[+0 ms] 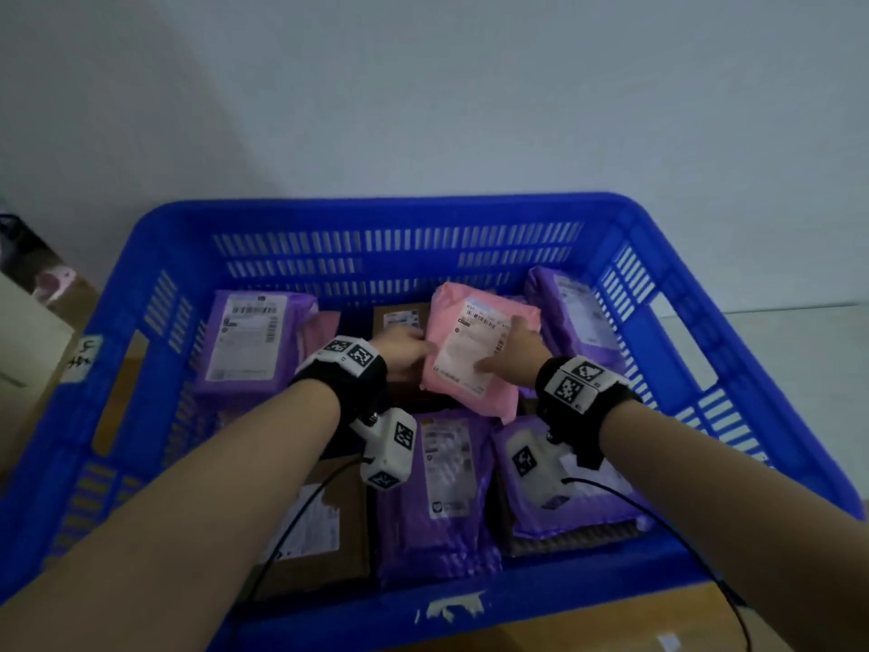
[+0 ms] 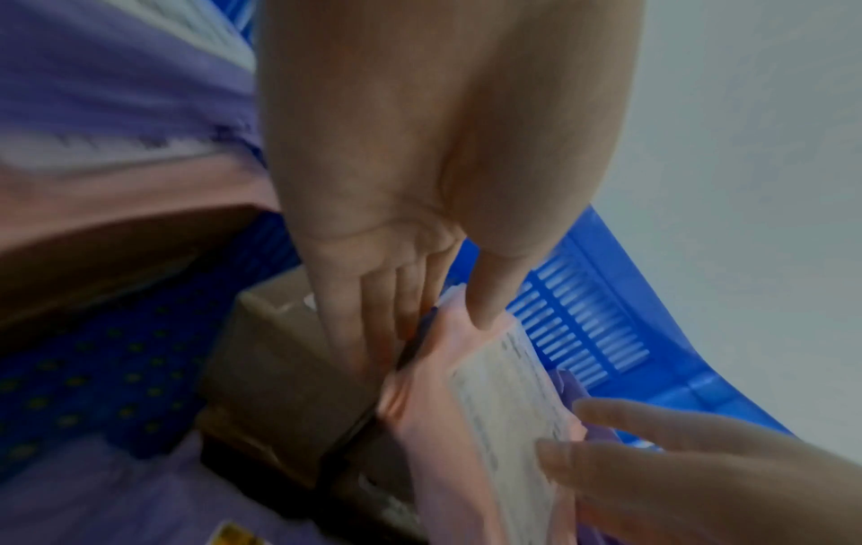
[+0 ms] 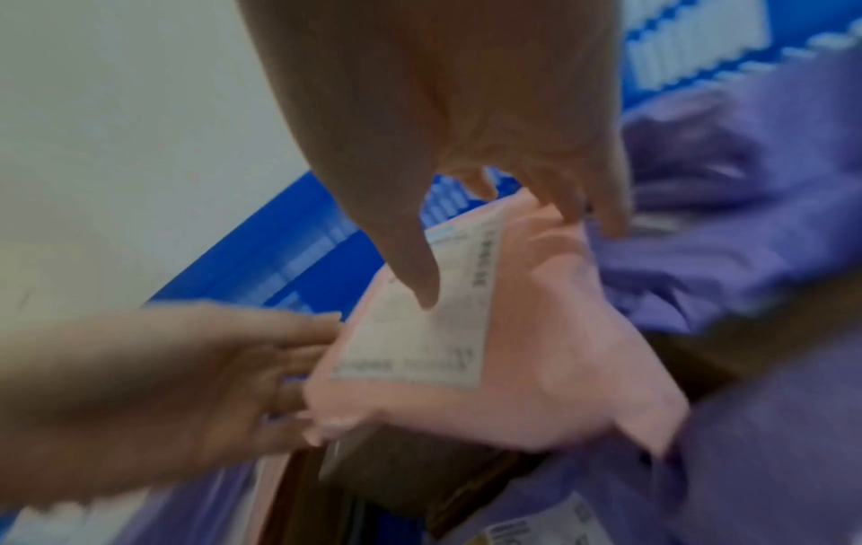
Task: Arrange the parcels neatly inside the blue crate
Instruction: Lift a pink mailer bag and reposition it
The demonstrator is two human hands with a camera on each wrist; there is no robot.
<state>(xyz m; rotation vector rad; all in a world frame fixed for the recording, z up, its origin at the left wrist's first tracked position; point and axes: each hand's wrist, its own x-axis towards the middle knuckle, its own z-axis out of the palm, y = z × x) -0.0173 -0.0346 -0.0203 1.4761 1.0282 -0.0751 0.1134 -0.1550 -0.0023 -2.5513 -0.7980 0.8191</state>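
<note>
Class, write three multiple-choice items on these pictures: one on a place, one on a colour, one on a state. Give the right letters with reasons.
1. Where is the parcel being handled?
A. inside the crate
B. on the floor
C. on a shelf

2. What colour is it?
A. green
B. pink
C. yellow

3. How is it held?
A. by the left hand only
B. by nobody
C. between both hands

Key:
1 A, the blue crate walls surround it.
2 B, the pink parcel has pink wrapping.
3 C, the left hand and the right hand touch its two sides.
</note>
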